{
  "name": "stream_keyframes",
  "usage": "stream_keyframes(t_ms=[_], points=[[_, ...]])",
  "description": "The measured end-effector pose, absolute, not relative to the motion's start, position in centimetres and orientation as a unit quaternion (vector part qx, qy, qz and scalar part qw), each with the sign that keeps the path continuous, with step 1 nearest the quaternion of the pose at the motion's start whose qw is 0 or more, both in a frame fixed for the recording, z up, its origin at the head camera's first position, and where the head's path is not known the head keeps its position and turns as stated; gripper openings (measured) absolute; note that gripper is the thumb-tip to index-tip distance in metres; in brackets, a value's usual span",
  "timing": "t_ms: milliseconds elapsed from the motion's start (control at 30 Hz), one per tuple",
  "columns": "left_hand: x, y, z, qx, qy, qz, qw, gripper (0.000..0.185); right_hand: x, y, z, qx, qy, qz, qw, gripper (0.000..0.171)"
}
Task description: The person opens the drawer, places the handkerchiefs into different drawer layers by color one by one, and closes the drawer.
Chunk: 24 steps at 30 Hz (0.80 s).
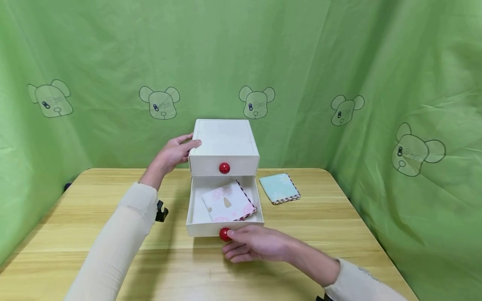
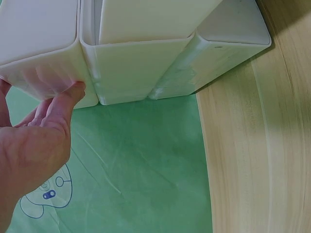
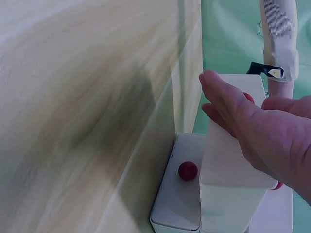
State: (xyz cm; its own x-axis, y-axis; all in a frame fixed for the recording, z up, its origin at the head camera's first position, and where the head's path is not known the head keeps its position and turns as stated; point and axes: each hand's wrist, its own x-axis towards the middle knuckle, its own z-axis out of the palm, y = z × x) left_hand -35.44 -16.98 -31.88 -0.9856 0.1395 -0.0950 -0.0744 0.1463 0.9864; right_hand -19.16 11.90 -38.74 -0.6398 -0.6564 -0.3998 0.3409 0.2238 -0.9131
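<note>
A white drawer cabinet (image 1: pixel 225 136) with red knobs stands towards the back of the table. One drawer (image 1: pixel 191 205) is pulled out below the top one, and a folded handkerchief (image 1: pixel 227 202), white and pink with a checkered edge, lies inside. My right hand (image 1: pixel 260 243) pinches that drawer's red knob (image 1: pixel 224 234), the thumb against its right side. On the cabinet's upper left edge rests my left hand (image 1: pixel 175 151); its thumb lies on the top, and in the left wrist view its fingers (image 2: pixel 60 109) press the side wall.
A folded light-blue handkerchief (image 1: pixel 279 188) with a checkered edge lies on the wooden table (image 1: pixel 320 217), right of the cabinet. Another drawer knob (image 3: pixel 187 171) shows below the pulled-out drawer. A green curtain (image 1: pixel 293 50) printed with bear heads surrounds the table's back and sides.
</note>
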Motion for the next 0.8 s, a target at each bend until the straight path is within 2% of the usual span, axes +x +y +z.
stream_keyframes(t_ms=[800], points=[[-35.4, -17.1, -31.9, 0.021, 0.763, 0.64, 0.081, 0.077, -20.4, 11.2, -38.6, -0.097, 0.646, -0.668, 0.356, 0.039]])
